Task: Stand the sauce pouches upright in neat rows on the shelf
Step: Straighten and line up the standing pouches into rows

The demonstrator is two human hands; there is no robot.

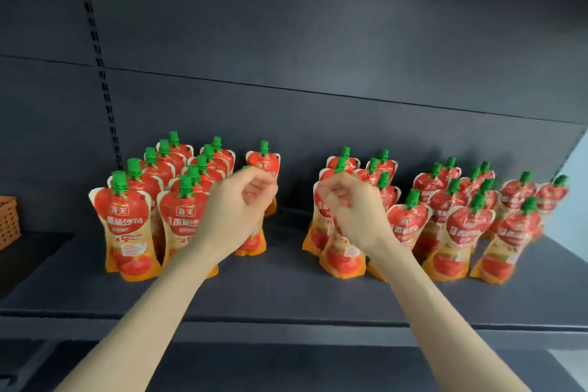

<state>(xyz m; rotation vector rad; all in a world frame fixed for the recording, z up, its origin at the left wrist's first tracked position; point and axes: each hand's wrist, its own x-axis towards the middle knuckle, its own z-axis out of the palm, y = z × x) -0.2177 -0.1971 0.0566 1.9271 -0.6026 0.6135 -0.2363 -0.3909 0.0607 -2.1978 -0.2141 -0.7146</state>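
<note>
Red and orange sauce pouches with green caps stand upright on the dark shelf (286,289). A left group (130,219) forms two rows running back, with a single pouch (264,162) behind. My left hand (235,204) is curled around the top of a pouch (251,243) just right of that group. My right hand (348,207) is closed over the top of the front pouch (342,259) of the middle group. Its cap is hidden. More pouches (461,232) stand in looser rows to the right. The frame is motion-blurred.
A bare gap of shelf (289,232) lies between the left and middle groups. An orange woven basket (8,221) sits at the far left edge. The shelf's back panel (318,41) rises behind the pouches. The shelf's front lip (286,323) runs below my forearms.
</note>
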